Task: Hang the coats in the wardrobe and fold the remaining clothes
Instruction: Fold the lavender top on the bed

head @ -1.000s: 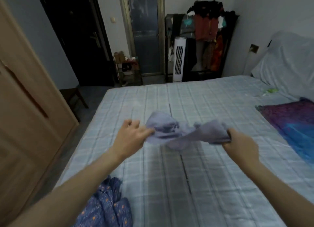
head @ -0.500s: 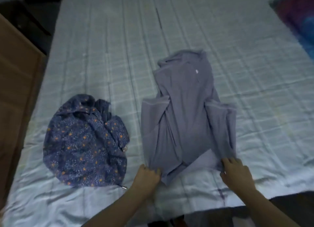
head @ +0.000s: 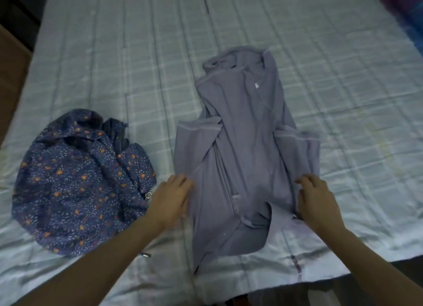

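Note:
A lilac-grey garment point(head: 245, 150) lies lengthwise on the bed, collar end far from me, both sleeves tucked in over its sides. My left hand point(head: 170, 197) rests flat on its left edge with fingers spread. My right hand point(head: 317, 200) lies on its right edge, fingers slightly curled and apart, gripping nothing that I can see. To the left, a dark blue garment with orange and white flecks point(head: 77, 180) sits crumpled in a heap, apart from the lilac one.
The bed point(head: 343, 81) has a pale checked sheet; its near edge runs below my arms. A purple and blue cloth point(head: 407, 10) shows at the far right corner. A wooden wardrobe side point(head: 10, 61) stands at the left.
The lilac garment went from being held up in both hands to lying on the bed. My hands have since slid from its hem up along its two sides.

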